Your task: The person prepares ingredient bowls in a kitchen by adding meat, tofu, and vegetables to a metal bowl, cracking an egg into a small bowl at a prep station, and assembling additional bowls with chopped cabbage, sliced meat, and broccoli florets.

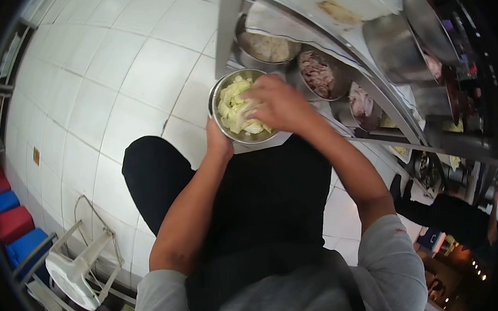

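Observation:
A round steel bowl (217, 118) is in front of my knees, filled with chopped pale-green cabbage (233, 106). My left hand (218, 139) grips the bowl from its near left side, the fingers partly hidden beneath it. Over the right half of the bowl, my right hand (279, 103) has its fingers curled down among the cabbage pieces, slightly blurred by motion, with pale pieces at the fingertips.
Right of the bowl, a metal shelf (379, 99) holds a pot of pale food (265, 47), a bowl of shredded meat (317, 74) and a cloth (269, 20). A white plastic stool (74, 274) lies at lower left. Another person (452, 217) is at far right.

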The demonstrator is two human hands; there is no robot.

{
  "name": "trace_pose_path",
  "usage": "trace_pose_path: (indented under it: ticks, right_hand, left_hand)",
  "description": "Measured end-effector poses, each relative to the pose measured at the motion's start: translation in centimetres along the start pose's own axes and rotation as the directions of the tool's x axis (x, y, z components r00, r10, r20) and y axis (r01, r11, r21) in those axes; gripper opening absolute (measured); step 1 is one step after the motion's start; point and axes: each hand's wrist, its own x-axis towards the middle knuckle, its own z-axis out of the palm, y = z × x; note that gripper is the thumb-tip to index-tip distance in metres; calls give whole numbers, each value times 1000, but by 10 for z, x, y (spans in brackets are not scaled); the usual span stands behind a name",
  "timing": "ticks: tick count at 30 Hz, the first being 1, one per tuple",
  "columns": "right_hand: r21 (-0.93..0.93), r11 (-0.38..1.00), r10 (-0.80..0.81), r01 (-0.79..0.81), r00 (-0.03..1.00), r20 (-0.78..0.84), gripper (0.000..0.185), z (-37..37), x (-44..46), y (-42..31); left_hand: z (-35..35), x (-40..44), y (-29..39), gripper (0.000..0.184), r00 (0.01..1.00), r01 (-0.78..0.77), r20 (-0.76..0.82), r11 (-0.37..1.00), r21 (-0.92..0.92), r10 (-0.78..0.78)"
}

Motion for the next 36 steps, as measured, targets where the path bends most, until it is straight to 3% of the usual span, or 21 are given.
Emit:
trace_pose_path:
  ticks: [1,4,7,10,13,15,17,18,21,25,27,30,32,36]
  right_hand:
    - [-74,995,-70,67,997,-42,36,8,-2,0]
    - [-217,975,48,-48,999,-9,37,11,-10,10]
    - [-173,955,204,-240,958,-201,36,-1,-20,18]
    - [-174,952,257,-252,966,9,35,-24,-28,12]
    - [-15,860,510,-510,860,-18,36,-59,-27,34]
    - [37,650,759,-759,651,14,42,-67,-28,86]
    - [-110,739,636,-665,742,-211,48,-37,-35,176]
    - [-194,763,548,-617,776,-312,51,-35,-29,180]
    - [-320,724,602,-611,786,-140,57,-37,-12,186]
    - [-276,792,529,-544,838,-134,56,3,4,228]
    - [-214,777,574,-591,806,-142,56,15,8,235]
    - [-226,778,497,-586,795,-348,59,33,11,260]
    - [-181,769,526,-614,767,-368,59,36,8,269]
    - [60,754,657,-654,748,-98,56,-7,-15,220]
  left_hand:
    - [4,-2,0,42,1000,10,12,1000,6,-10]
    - [18,-9,-2,42,998,50,31,999,13,-50]
    - [22,-11,-5,43,998,52,-24,999,13,-52]
    - [19,-11,-4,44,998,64,17,996,64,-66]
    - [22,-13,-3,45,997,74,29,995,73,-76]
    - [21,-14,-3,45,997,79,9,994,71,-80]
    - [16,-12,-6,45,996,90,-16,994,69,-89]
    - [16,-12,-6,47,996,95,-6,993,71,-94]
    - [14,-14,-7,49,995,101,20,992,74,-103]
    - [14,-14,-8,49,994,93,45,993,72,-96]
    - [13,-17,-8,49,992,93,74,993,70,-98]
    - [14,-19,-9,46,994,81,72,993,86,-87]
    - [14,-19,-10,45,996,72,50,994,84,-77]
    - [20,-20,-7,45,998,63,11,995,76,-64]
